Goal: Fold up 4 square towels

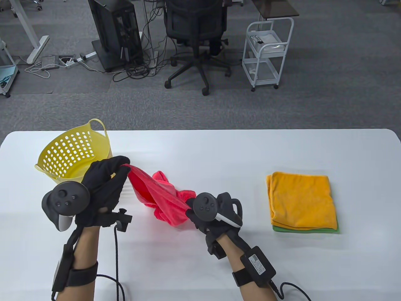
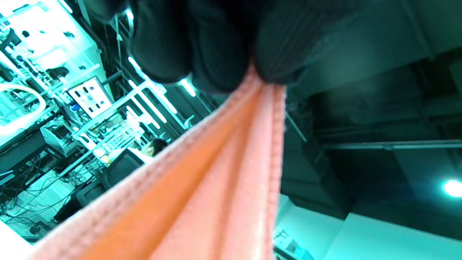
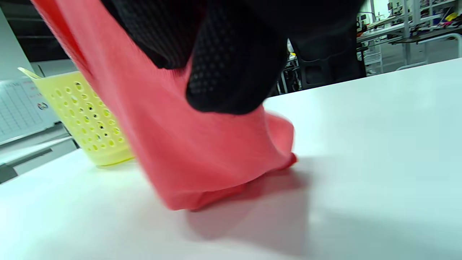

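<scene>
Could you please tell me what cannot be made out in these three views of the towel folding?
- Table view: the right hand fingers on the red towel hide under the tracker.
- Table view: the green towel shows only an edge beneath the orange towel; its folds are hidden.
- Left wrist view: the left hand pinches cloth, but the table is out of frame.
- Table view: the yellow basket floor is hidden behind the left hand.
</scene>
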